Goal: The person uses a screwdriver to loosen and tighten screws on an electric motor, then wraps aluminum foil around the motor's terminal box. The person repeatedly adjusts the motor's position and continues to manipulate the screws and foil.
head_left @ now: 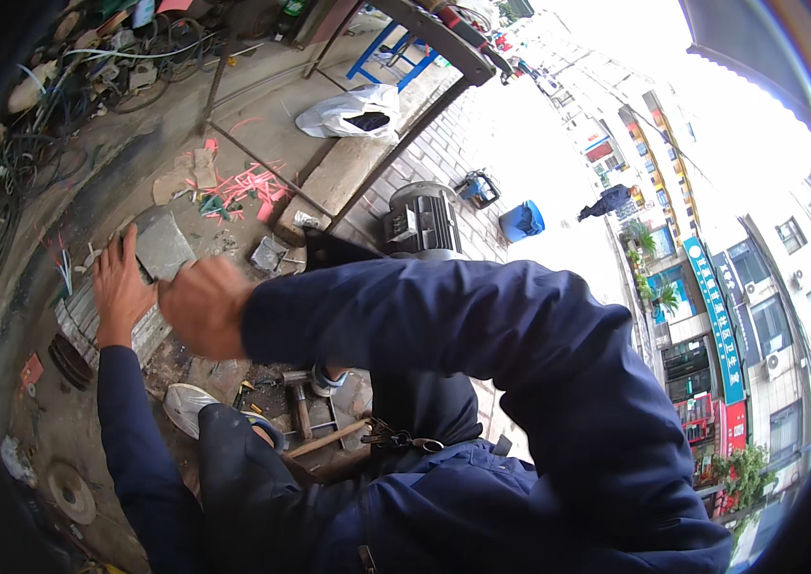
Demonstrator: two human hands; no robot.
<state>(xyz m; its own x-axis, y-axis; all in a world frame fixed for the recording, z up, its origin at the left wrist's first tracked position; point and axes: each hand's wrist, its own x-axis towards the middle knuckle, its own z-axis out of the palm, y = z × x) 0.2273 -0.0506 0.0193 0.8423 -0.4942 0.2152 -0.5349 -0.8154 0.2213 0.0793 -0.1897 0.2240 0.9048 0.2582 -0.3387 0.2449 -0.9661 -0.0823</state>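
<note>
A grey finned motor housing [152, 333] lies on the ground at the left, with a flat grey metal box or plate [166, 244] at its far side. My left hand [121, 295] rests on the housing, fingers stretched out and a little apart. Right beside it, my right hand [205, 304] is closed in a fist and smeared by motion. A thin dark edge shows between the two hands, but I cannot make out what the right fist holds. My right forearm crosses the middle of the view.
A hammer [301, 407] and a wooden handle [329, 438] lie near my feet. Beyond are pink strips [251, 187], a white sack [353, 113], another motor [423, 225] and a blue bucket [522, 222]. A metal-framed table [439, 43] stands farther off; a person [608, 201] is in the street.
</note>
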